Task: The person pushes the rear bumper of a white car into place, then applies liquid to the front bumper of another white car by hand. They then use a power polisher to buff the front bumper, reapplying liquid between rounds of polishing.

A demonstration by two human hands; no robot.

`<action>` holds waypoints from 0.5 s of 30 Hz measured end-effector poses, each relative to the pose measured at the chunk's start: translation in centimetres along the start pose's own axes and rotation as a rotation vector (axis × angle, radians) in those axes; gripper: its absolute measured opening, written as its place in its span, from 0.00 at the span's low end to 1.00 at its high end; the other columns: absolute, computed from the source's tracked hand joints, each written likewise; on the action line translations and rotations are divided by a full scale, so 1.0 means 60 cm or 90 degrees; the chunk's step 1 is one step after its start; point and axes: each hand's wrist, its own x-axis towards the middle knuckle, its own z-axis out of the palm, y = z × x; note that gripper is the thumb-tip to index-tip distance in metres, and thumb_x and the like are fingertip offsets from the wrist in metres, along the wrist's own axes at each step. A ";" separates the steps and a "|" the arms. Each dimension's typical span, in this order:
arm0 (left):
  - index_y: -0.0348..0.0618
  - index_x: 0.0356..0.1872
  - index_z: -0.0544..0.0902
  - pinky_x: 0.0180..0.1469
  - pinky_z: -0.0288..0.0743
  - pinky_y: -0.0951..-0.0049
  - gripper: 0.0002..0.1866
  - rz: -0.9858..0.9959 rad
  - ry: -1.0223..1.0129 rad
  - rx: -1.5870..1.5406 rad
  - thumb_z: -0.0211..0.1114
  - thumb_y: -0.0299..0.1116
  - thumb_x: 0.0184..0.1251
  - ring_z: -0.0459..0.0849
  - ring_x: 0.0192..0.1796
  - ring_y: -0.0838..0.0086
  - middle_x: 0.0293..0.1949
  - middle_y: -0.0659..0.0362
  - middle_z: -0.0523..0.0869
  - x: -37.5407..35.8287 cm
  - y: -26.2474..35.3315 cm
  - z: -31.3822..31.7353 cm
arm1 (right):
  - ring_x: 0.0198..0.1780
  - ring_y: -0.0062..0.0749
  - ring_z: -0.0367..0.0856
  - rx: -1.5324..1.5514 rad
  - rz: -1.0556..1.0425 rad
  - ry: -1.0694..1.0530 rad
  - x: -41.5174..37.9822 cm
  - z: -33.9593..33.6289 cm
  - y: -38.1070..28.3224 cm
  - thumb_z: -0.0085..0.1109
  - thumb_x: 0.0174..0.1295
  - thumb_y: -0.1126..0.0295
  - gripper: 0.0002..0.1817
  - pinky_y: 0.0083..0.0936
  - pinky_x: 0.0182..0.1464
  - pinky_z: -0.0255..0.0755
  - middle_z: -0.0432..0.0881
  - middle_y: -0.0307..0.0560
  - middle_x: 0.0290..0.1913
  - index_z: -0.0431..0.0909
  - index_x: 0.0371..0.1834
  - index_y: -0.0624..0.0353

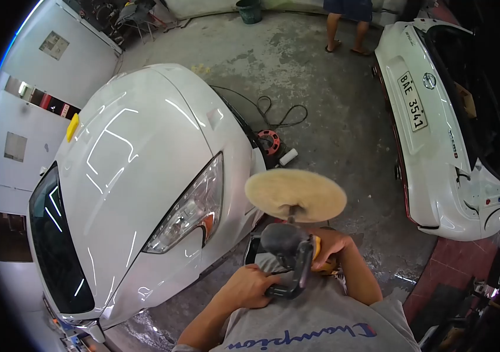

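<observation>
A polisher with a black head and D-handle [302, 267] and yellow body parts is held in front of my grey shirt. Its round cream wool pad [295, 195] points away from me, between the two cars. My right hand [331, 245] is wrapped round the yellow body. At the lower end of the handle, my left hand [253, 286] has its fingers closed on it. Beside the left hand is a dark-edged flat thing [253, 249], partly hidden. The white car's headlight [191, 211] and glossy hood [138, 129] lie to the left of the pad.
A yellow block [72, 127] sits on the hood's far edge. On the floor are a red reel [268, 142], a black cord [288, 117] and a white bottle-like thing [288, 156]. Another white car [432, 146] stands right. Another person's legs [347, 29] and a bucket [248, 12] are behind.
</observation>
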 end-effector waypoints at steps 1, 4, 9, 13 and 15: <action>0.48 0.36 0.82 0.43 0.74 0.65 0.15 -0.025 -0.019 -0.013 0.68 0.33 0.41 0.83 0.29 0.61 0.21 0.59 0.82 0.007 0.007 -0.008 | 0.60 0.31 0.71 -0.057 -0.034 0.008 0.005 -0.011 -0.001 0.84 0.27 0.64 0.57 0.27 0.66 0.61 0.75 0.46 0.59 0.62 0.68 0.63; 0.46 0.35 0.82 0.44 0.74 0.65 0.15 -0.068 0.014 0.008 0.68 0.32 0.40 0.83 0.30 0.60 0.22 0.57 0.82 0.024 0.023 0.005 | 0.62 0.33 0.70 -0.132 -0.056 -0.034 0.016 -0.047 -0.044 0.83 0.28 0.63 0.58 0.26 0.67 0.60 0.73 0.50 0.62 0.61 0.69 0.64; 0.45 0.34 0.82 0.44 0.74 0.64 0.14 -0.232 0.125 0.014 0.66 0.29 0.40 0.84 0.33 0.60 0.25 0.55 0.84 0.075 0.111 0.031 | 0.61 0.35 0.73 -0.206 0.006 -0.162 0.009 -0.107 -0.094 0.83 0.30 0.62 0.58 0.27 0.64 0.65 0.75 0.51 0.61 0.59 0.70 0.64; 0.44 0.35 0.83 0.45 0.75 0.64 0.14 -0.342 0.186 0.003 0.66 0.28 0.42 0.85 0.35 0.61 0.27 0.54 0.85 0.123 0.182 0.071 | 0.60 0.34 0.75 -0.198 0.044 -0.310 0.011 -0.145 -0.094 0.84 0.31 0.61 0.59 0.28 0.65 0.64 0.77 0.49 0.59 0.59 0.70 0.63; 0.43 0.35 0.83 0.47 0.76 0.64 0.14 -0.387 0.201 -0.028 0.67 0.29 0.43 0.85 0.35 0.61 0.27 0.54 0.85 0.144 0.207 0.088 | 0.59 0.34 0.75 -0.175 0.070 -0.362 0.018 -0.160 -0.084 0.84 0.32 0.61 0.57 0.28 0.65 0.65 0.78 0.49 0.58 0.61 0.69 0.62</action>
